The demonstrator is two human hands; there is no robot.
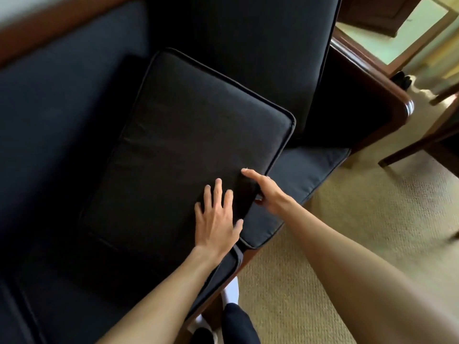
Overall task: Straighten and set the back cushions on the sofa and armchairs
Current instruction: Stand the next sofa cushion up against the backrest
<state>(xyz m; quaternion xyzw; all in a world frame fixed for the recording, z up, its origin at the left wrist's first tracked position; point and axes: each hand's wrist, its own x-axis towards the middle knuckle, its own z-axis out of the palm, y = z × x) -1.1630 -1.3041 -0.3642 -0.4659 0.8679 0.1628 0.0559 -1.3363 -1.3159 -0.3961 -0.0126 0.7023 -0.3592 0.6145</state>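
A dark back cushion [188, 145] with piped edges lies flat and askew on the seat of the dark sofa [308, 170]. My left hand [217, 217] rests flat on the cushion's near corner, fingers spread and straight. My right hand [267, 191] grips the cushion's near right edge, thumb on top and the other fingers tucked under it. Another back cushion [260, 38] stands upright against the sofa back at the right end. On the left, a further back cushion [62, 90] leans against the wooden top rail [37, 31].
The sofa's wooden armrest [380, 95] closes its right end. Beyond it is a glass-topped wooden side table [409, 33], and dark chair legs [422, 142] stand on the beige carpet [347, 232]. My feet show at the bottom edge by the sofa front.
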